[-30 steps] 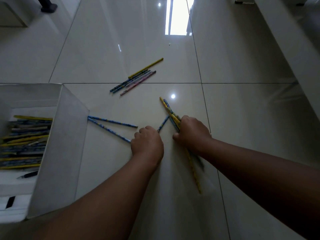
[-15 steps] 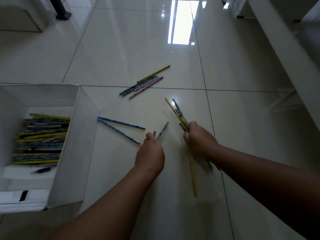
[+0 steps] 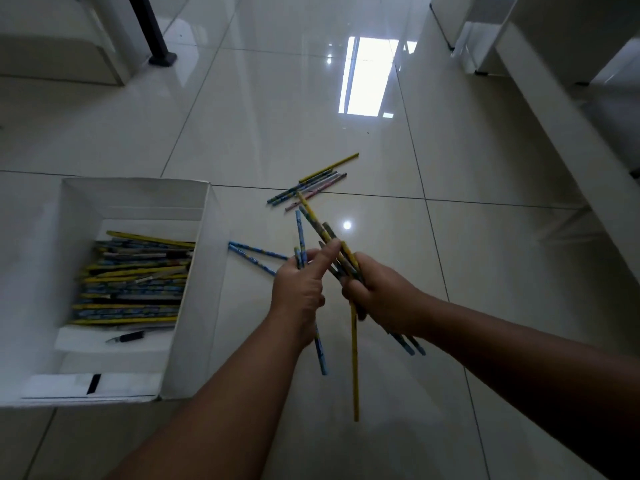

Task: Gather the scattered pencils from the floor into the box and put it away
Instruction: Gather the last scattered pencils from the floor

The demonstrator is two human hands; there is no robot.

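Glossy pale floor tiles [image 3: 277, 109] with dark grout lines mirror a bright window rectangle [image 3: 367, 77]. A black furniture leg [image 3: 152, 32] stands at upper left beside a pale cabinet [image 3: 52, 50] (white furniture [image 3: 540, 98] along the right).

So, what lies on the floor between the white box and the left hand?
Two blue pencils lie on the tiles between the white box and the left hand, in the head view.

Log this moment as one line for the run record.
left hand: holds blue pencils | right hand: holds pencil bundle | floor: blue pair, far cluster | white box: partly filled
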